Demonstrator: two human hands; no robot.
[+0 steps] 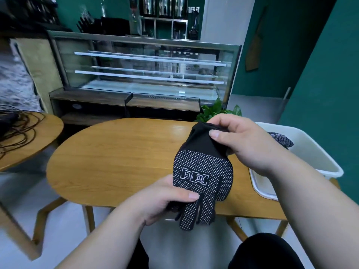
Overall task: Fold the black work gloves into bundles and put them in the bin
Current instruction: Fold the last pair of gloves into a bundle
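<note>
I hold one black glove between my two hands, over the near right part of the bench. My left hand grips the finger end, with the thumb laid on the dotted side. My right hand pinches the plain cuff at the far end, thumb on top and the other fingers curled behind. The glove is stretched between them, palm side towards me.

The palm is covered with small white dots. In the middle is a white frame with two printed characters. They look upside down to me and I cannot read them.

The glove fingers pass over the near edge of the bench and hang in the air above my knees. Whether the glove touches the wood, I cannot tell.

The white bin stands on the right end of the bench, just beside my right wrist. Inside, near its far wall, lies another dotted glove.

To the left of the glove the wood shows wide, up to the round left edge. Behind the far edge are a green plant and a glass case. A second table at the left, apart from the bench, carries dark cables.
</note>
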